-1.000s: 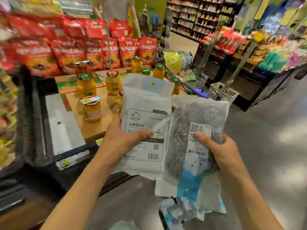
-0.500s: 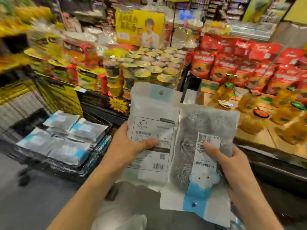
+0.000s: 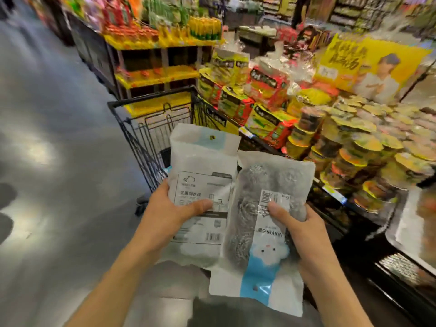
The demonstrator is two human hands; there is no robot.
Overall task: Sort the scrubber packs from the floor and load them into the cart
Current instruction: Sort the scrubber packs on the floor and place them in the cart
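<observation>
My left hand point(image 3: 167, 215) grips a white scrubber pack point(image 3: 203, 171) held back side up, its label and barcode facing me. My right hand point(image 3: 304, 230) grips a second scrubber pack point(image 3: 262, 208) turned upside down, with grey steel-wool balls showing through it and a blue-and-white cloud figure near its lower end. The two packs overlap side by side at chest height. Directly behind them stands the black wire cart point(image 3: 151, 138); the packs hide most of its basket.
A low display of stacked noodle cups point(image 3: 368, 161) and boxed noodles point(image 3: 238, 102) runs along the right, close to the cart. Yellow shelving point(image 3: 155, 67) stands behind the cart. Grey polished floor point(image 3: 52, 161) stretches to the left.
The view has swung left: the cart has gone from the far left to straight ahead behind the packs. Both hands hold their packs as before.
</observation>
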